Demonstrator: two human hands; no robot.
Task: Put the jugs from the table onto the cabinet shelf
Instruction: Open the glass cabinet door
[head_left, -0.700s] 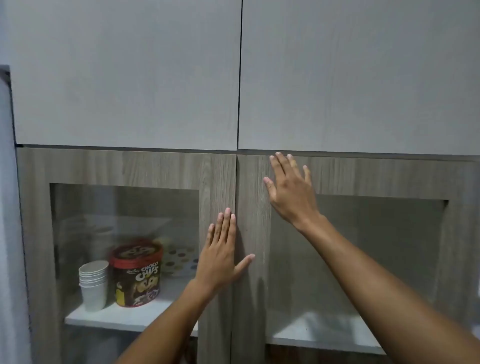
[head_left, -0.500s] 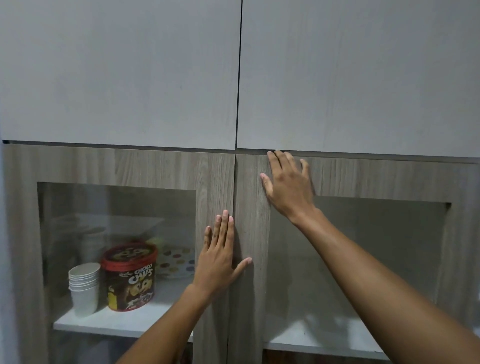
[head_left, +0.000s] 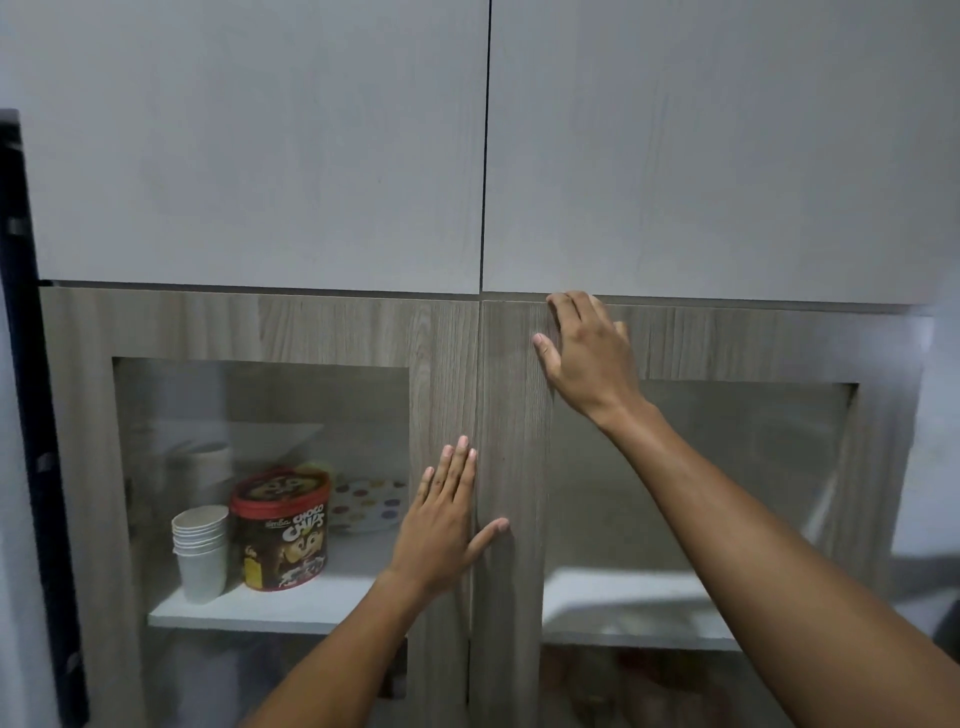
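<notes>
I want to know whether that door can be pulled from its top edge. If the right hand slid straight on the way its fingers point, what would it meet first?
The right hand points up; its fingertips are already at the right glass door's top edge, so the grey upper door comes next. Depth is unclear.

The single head view faces the cabinet doors (head_left: 447, 374) squarely, close up, aimed slightly upward.

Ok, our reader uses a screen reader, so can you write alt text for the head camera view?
Two bare hands press flat on closed wood-grain cabinet doors: the left hand low by the centre seam, the right hand at the right door's top edge. Through the left glass door, stacked paper cups and a Choco Chips tub stand on a white shelf.
</notes>
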